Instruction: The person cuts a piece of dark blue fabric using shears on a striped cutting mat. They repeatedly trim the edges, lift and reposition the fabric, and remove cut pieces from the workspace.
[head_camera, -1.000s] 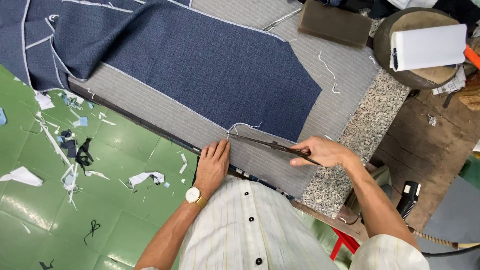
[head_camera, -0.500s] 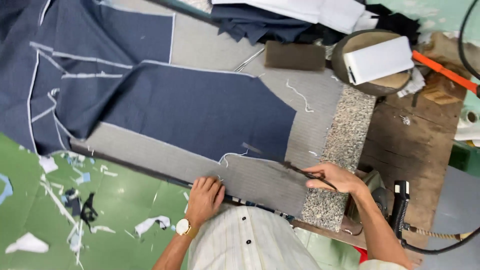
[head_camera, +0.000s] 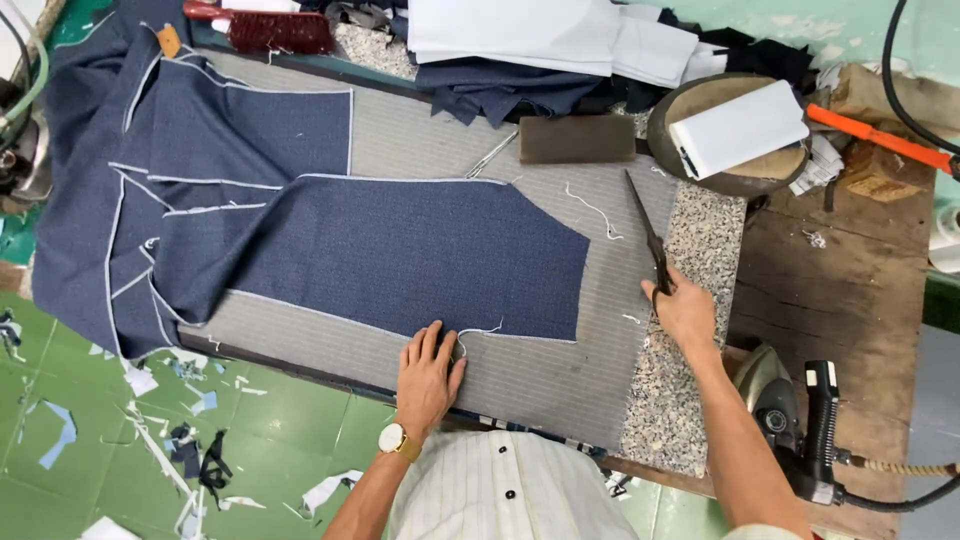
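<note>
Navy cloth panel (head_camera: 400, 250) is lying flat on the grey striped pad (head_camera: 540, 370). The left hand (head_camera: 428, 375) is pressing open on its near edge; the right hand (head_camera: 685, 310), just beyond its right end, is gripping scissors (head_camera: 648, 235) pointing away.

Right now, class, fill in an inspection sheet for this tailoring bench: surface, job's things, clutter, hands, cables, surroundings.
Surface: grey striped pad on a speckled stone bench top.
Job's things: navy cloth panel spread flat; scissors lying along the pad's right side.
Clutter: brush, dark block, white folded sheets, round wooden form carrying a white pad.
Hands: left hand flat on the cloth's near edge; right hand on the scissor handles.
Cables: black cord at top right; iron with its lead at lower right.
Surroundings: green floor strewn with fabric scraps.
</note>
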